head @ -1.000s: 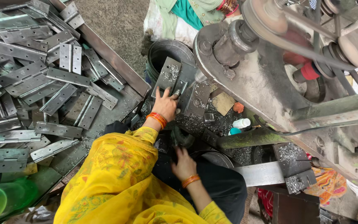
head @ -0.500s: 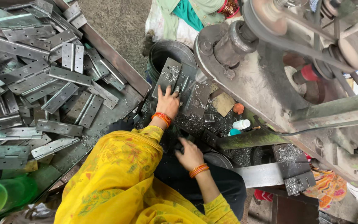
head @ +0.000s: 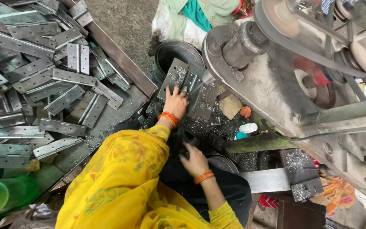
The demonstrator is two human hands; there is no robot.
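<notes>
Workshop clutter fills the frame: a shallow metal tray (head: pixel 119 63) across the upper left is heaped with flat steel hinges (head: pixel 56 85), and a heavy grey machine (head: pixel 276 85) with a belt and pulleys takes the upper right, its bed strewn with bright metal shavings (head: pixel 200 125). At centre, the left hand (head: pixel 176 101), an orange bangle at its wrist, lies flat with fingers spread on a hinge plate (head: pixel 183 80) resting on the machine bed, just beside a round dark bucket (head: pixel 170 53). It presses the plate down rather than gripping it. The right hand (head: pixel 195 160), lower centre, hovers palm down with fingers loosely curled over a dark part near the person's lap; whether it holds anything cannot be told. A small white and teal bottle (head: pixel 246 128) lies among the shavings to the right. The step in hand looks like seating the plate under the machine's tool. The next move would call for the plate to be squared and held steady, with fingers kept clear of the working point.
</notes>
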